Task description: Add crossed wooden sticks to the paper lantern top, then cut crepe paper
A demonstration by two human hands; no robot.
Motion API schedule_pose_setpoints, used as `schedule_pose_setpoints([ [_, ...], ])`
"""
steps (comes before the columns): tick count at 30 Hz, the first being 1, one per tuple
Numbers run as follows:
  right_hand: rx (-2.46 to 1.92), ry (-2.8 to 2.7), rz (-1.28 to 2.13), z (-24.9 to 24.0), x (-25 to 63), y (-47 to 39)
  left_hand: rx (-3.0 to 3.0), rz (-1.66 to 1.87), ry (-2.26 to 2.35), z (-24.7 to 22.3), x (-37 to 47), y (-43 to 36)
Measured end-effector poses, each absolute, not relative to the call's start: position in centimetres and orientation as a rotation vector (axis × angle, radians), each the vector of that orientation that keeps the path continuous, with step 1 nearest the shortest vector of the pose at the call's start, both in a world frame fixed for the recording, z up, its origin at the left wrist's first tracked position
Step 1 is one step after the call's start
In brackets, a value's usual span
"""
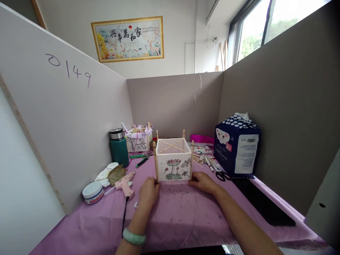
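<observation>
A square white box frame [174, 169] stands upright in the middle of the purple cloth, with a lotus and dragonfly drawing on its front. Wooden sticks form its corner posts, and two thin sticks cross inside near its top. At its lower left corner is my left hand [149, 191], fingers closed together around the foot of the post. My right hand [203, 181] touches the lower right corner, thumb and fingers pinched at the post's base. A green bangle [134, 236] circles my left wrist.
Left: pink glue gun [125, 185], white round tub [92, 192], dried leaf [117, 174], teal bottle [119, 148], pliers [142, 162] and a second decorated box [138, 141]. Right: scissors [222, 176], markers and sticks [202, 161], blue tissue pack [236, 145], black flat object [262, 202]. Grey partitions enclose the table.
</observation>
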State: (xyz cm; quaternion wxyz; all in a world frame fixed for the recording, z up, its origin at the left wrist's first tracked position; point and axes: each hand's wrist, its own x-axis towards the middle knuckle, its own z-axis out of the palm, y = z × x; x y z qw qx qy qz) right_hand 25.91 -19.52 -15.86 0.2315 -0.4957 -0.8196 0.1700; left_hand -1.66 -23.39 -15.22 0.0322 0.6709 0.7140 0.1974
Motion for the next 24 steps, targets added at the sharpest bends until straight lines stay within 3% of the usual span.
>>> schedule_pose_setpoints([
  [24, -1.388, -2.241, 0.468, -15.54, 25.67, -19.64, 2.139, 0.531, 2.235, -15.17, -1.37, -23.54],
])
